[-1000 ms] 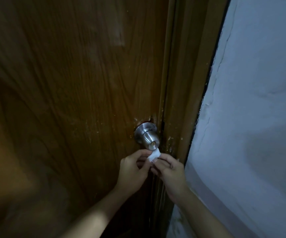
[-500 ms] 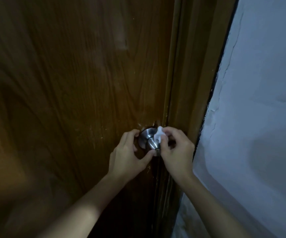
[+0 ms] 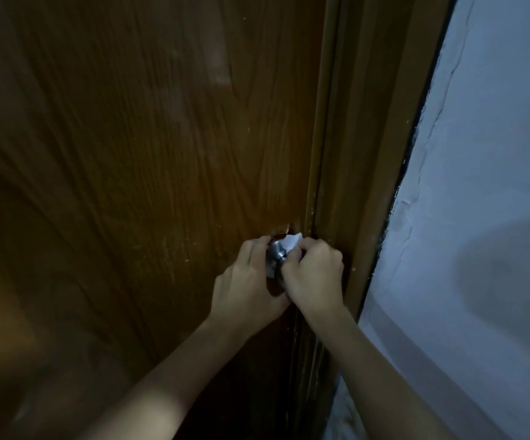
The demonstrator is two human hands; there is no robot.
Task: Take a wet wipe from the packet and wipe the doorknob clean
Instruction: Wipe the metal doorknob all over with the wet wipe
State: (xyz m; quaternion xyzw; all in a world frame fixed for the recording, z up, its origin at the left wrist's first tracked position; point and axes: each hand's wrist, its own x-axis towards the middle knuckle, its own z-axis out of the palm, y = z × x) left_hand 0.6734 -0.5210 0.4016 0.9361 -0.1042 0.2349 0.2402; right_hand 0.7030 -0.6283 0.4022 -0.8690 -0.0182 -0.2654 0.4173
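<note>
Step in hand: the wiping itself. The wipe is already out and on the metal, and the packet is nowhere in view, so by my reading you are partway through the cleaning, not at its start.

Entries, left to right:

- Door [image 3: 130, 154]: dark wood grain, filling the left and centre of the view; pale scuffs around the lock.
- Left hand [image 3: 244, 281]: your fingers are curled around the left side and underside of the knob, thumb low. It is closed on the knob, apparently steadying it; no wipe shows in it.
- Doorknob [image 3: 276, 254]: round, brushed metal, set at the door's right edge. Only a sliver shows between your two hands; its face and far side are hidden.
- Wet wipe [image 3: 292, 242]: a small white crumpled wad, pressed to the top of the knob, just above your right knuckles.
- Right hand [image 3: 316, 274]: fisted tight, pinching the wipe at the fingertips against the knob; it touches your left hand below.
- Door frame [image 3: 352, 154]: lighter wood, just beside your right hand.
- Wall [image 3: 479, 185]: pale, cracked along the frame.

Next move, as a judgement: you need to carry the wad around the knob's sides, face and neck, which calls for shifting your left hand so it stops covering metal. The wad is small; watch that it does not slip from your pinch.
</note>
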